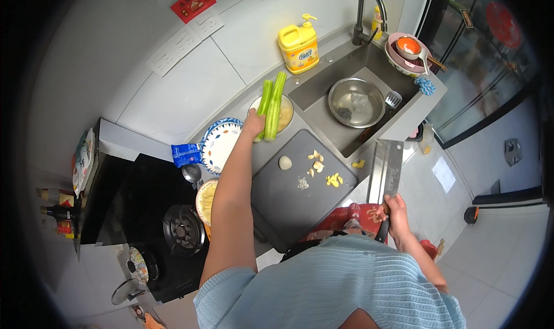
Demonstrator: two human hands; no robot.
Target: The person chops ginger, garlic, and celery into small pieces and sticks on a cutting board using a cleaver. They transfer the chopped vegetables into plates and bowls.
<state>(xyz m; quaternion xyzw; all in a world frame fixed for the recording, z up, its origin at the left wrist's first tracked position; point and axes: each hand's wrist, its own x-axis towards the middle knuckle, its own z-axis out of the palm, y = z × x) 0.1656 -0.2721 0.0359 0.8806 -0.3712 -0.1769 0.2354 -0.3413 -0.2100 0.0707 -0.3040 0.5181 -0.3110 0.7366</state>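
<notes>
My left hand [254,123] is closed around the nearer of two long, peeled green gourds [274,108], which lie across a bowl [287,112] of pale yellowish pieces; its fingertips are partly hidden. My right hand [396,212] grips the dark handle of a cleaver [386,169], its broad blade pointing away from me, right of the cutting board. On the dark grey cutting board [285,199] lie a whitish egg-shaped item [285,163], several garlic cloves [318,166], yellow slices [334,180], perhaps ginger, and a small heap of chopped whitish bits [303,183].
Beyond the board, a steel basin [357,103] with water stands in the sink [316,89], near a slotted spatula [393,99]. A yellow pump bottle [298,48] is behind. Left are stacked plates [220,145], a ladle [191,173], a blue packet [186,154] and a gas hob [184,231].
</notes>
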